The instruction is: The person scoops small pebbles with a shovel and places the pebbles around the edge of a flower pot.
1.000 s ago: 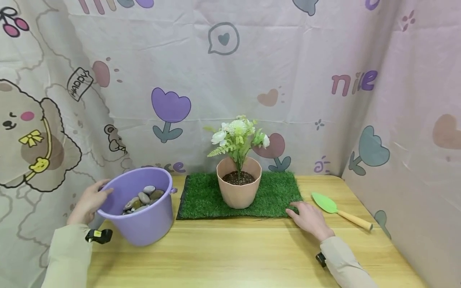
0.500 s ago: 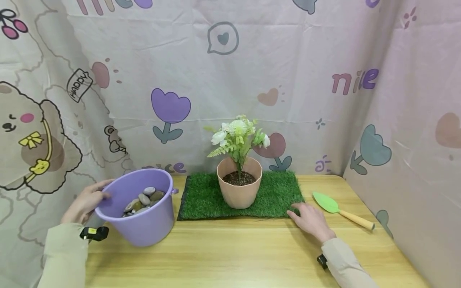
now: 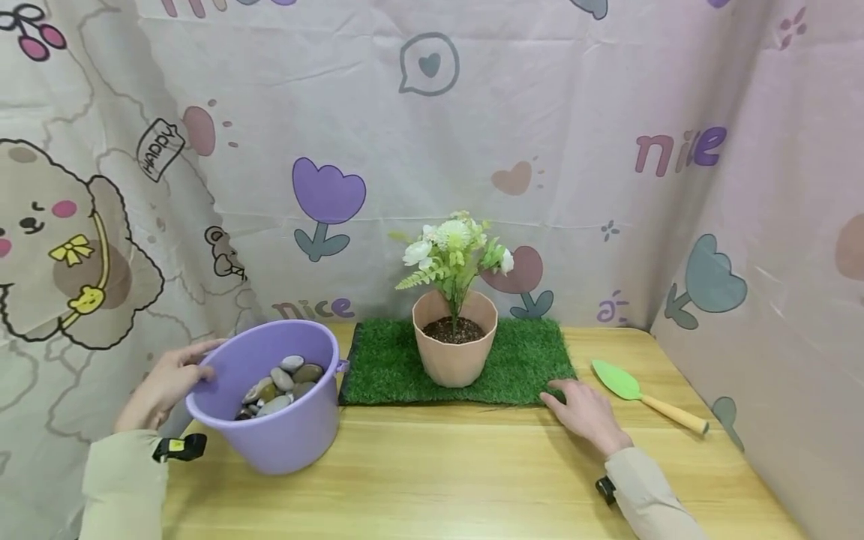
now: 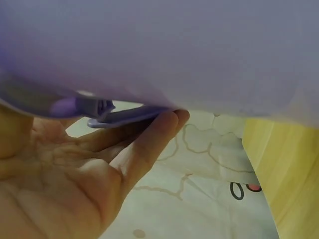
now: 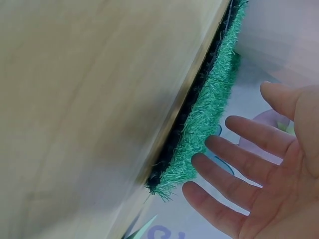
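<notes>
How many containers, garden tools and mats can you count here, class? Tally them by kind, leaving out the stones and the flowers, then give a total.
Containers: 2 (purple bucket, pink flowerpot)
Garden tools: 1 (green-bladed trowel)
Mats: 1 (green grass mat)
Total: 4

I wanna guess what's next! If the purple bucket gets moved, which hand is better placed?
Probably the left hand: it holds the purple bucket at the rim. The right hand is far from it, holding nothing, near a corner of the grass mat.
</notes>
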`<state>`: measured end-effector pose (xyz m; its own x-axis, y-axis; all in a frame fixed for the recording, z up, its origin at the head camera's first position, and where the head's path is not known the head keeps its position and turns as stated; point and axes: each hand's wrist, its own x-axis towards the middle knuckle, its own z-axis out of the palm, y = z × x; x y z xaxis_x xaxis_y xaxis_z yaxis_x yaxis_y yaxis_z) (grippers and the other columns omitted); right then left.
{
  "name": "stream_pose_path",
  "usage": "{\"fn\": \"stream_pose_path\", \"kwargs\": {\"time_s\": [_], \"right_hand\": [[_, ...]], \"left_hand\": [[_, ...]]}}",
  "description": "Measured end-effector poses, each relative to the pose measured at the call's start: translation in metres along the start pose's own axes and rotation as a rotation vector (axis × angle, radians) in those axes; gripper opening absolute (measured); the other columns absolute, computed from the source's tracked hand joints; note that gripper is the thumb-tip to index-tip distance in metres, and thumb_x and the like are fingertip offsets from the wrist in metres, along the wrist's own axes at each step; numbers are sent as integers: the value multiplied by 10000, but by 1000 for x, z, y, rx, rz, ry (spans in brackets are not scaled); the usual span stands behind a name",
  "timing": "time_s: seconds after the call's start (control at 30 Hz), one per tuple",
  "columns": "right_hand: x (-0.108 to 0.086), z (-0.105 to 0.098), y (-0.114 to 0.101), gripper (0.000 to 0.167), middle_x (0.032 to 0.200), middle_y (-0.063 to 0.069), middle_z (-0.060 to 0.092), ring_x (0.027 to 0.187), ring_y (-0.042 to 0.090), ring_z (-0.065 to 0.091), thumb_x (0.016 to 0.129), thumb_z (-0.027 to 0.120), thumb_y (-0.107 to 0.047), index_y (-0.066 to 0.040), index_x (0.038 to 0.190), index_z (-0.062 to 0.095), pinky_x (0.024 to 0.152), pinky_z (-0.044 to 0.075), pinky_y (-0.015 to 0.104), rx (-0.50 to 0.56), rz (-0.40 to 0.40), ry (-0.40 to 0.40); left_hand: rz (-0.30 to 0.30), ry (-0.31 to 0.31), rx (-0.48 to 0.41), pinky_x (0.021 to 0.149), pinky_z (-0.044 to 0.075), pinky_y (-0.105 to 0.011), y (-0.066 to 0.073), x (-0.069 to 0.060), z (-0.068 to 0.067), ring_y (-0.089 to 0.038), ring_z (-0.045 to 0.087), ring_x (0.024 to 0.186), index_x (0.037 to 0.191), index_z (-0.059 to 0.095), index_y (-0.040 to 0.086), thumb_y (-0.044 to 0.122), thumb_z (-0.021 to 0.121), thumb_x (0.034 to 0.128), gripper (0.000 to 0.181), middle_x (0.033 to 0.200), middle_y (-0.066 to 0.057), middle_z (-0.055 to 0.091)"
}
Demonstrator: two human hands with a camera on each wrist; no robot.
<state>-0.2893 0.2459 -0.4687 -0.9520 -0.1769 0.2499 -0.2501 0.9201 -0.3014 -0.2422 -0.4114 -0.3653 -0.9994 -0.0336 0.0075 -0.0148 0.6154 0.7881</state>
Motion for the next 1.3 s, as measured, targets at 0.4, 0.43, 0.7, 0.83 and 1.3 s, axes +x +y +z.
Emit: {"fn": "stream_pose_path", "kwargs": {"time_s": [0.4,0.43,0.7,0.83,1.3], "right_hand": [[2,-6,0,479,1240,197,657,980,385,665,949,586,-391,-47,1276,638,654,528,430,9,4,-6],[2,-6,0,480,1244,195,657,993,386,662,948,585,-395,-50,1278,638,665,532,438,14,8,-7],[-1,-7,4,471,1262,198,645,1055,411,640,956,578,-383,-59,1294,627,759,530,533,5,23,-8],[-1,-6,4,468,1241,195,657,1017,398,654,951,585,-383,-56,1282,637,731,532,512,5,15,0],[-2,-7,5,466,1245,190,657,1056,404,642,949,585,-395,-65,1272,647,760,532,532,-1,18,10]], "left_hand": [[54,90,100,757,494,-250,11,-4,23,-337,596,1089,1472,391,-9,153,541,946,570,1387,-360,468],[58,96,103,759,485,-246,13,-4,26,-327,594,1090,1469,402,-7,150,531,949,558,1375,-350,487],[95,150,122,742,486,-288,37,-6,59,-337,622,1044,1419,505,18,198,504,975,478,1249,-308,599],[119,181,164,739,495,-312,49,-8,76,-330,649,992,1385,553,39,242,504,982,455,1142,-251,661],[136,186,222,743,534,-374,79,-8,111,-266,677,880,1362,591,106,368,470,986,473,1044,-173,709]]}}
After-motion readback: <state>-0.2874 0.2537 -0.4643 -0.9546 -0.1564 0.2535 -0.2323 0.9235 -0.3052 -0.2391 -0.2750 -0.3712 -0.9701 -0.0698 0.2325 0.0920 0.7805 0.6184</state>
